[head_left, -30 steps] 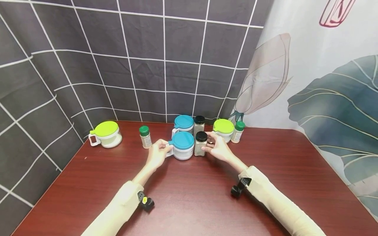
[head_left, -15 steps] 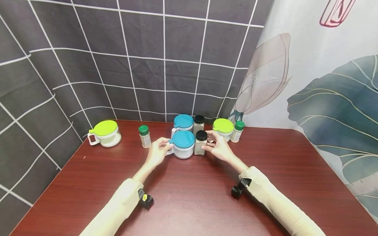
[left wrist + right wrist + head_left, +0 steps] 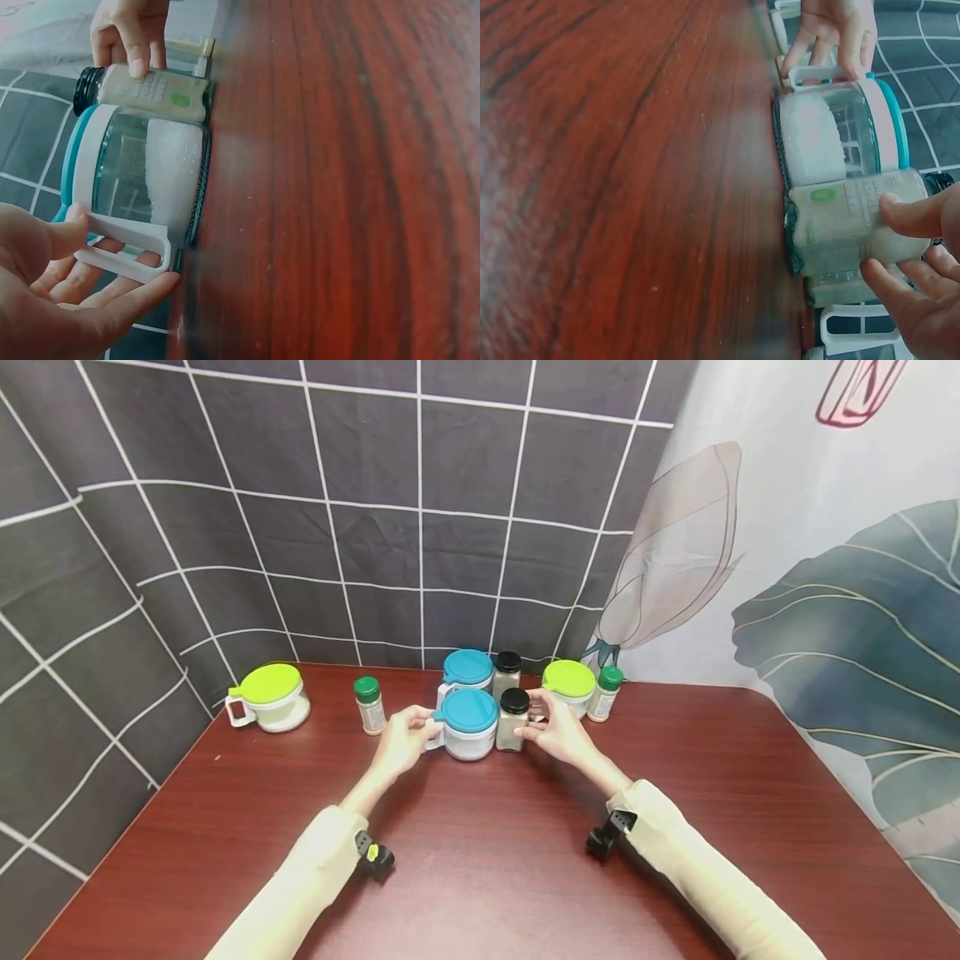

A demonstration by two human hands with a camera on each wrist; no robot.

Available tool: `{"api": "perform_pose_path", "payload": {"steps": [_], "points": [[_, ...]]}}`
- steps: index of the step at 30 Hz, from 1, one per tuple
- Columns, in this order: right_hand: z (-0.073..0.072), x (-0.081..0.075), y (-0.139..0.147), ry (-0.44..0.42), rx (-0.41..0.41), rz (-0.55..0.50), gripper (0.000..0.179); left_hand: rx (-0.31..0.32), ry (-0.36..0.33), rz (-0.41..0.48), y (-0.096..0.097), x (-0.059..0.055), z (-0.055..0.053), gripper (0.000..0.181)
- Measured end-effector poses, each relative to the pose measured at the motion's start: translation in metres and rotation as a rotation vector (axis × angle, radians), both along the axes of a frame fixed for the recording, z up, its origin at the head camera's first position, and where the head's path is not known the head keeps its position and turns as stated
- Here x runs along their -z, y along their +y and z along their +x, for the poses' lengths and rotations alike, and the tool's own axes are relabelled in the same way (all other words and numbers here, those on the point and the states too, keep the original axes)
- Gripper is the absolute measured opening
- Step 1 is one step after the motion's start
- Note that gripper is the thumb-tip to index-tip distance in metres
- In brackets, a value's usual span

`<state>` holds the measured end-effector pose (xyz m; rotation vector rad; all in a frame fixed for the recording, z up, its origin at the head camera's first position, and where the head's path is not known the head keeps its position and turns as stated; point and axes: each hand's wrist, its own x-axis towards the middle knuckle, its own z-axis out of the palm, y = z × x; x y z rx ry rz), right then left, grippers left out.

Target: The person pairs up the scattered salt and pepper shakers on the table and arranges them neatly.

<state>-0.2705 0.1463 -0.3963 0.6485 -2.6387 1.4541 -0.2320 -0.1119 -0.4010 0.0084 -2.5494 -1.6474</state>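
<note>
My left hand (image 3: 402,745) grips the white handle of a round glass seasoning jar (image 3: 469,745) with a blue lid. White granules fill its lower part in the left wrist view. Directly to its right stands a square spice jar (image 3: 511,731) with a black cap and pale powder, its side against the seasoning jar. My right hand (image 3: 562,735) holds that spice jar from the right, the thumb (image 3: 911,215) on its face and fingers at its side. Both jars stand upright on the table. Behind them are a second blue-lidded jar (image 3: 468,668) and a second black-capped jar (image 3: 507,670).
A green-lidded seasoning jar (image 3: 272,693) stands at the far left, with a green-capped shaker (image 3: 370,706) between it and my left hand. Beyond my right hand stand another green-lidded jar (image 3: 569,685) and green-capped shaker (image 3: 604,695). A dark grid-patterned curtain (image 3: 375,543) hangs behind the table.
Both hands keep their hold on the front two jars, which stay side by side. The head view shifts very slightly; little else differs.
</note>
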Motion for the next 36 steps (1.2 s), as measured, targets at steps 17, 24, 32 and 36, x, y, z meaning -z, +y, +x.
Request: {"api": "perform_pose_path", "payload": {"steps": [17,24,32,36], "points": [[0.0009,-0.0007,-0.0033,0.024,0.039,0.042,0.060,0.059,-0.044,0.053,-0.0052,-0.0014,-0.0084,0.026],[0.0021,-0.0008,-0.0049,0.024,0.051,0.039,0.059,0.059,-0.057,0.047,-0.0059,-0.0052,-0.0057,0.026],[0.0030,-0.0004,-0.0058,0.030,0.059,0.045,0.059,0.066,-0.068,0.052,-0.0067,-0.0060,-0.0038,0.026],[0.0031,-0.0006,-0.0064,0.037,0.057,0.040,0.060,0.061,-0.066,0.052,-0.0067,-0.0058,-0.0039,0.026]]}}
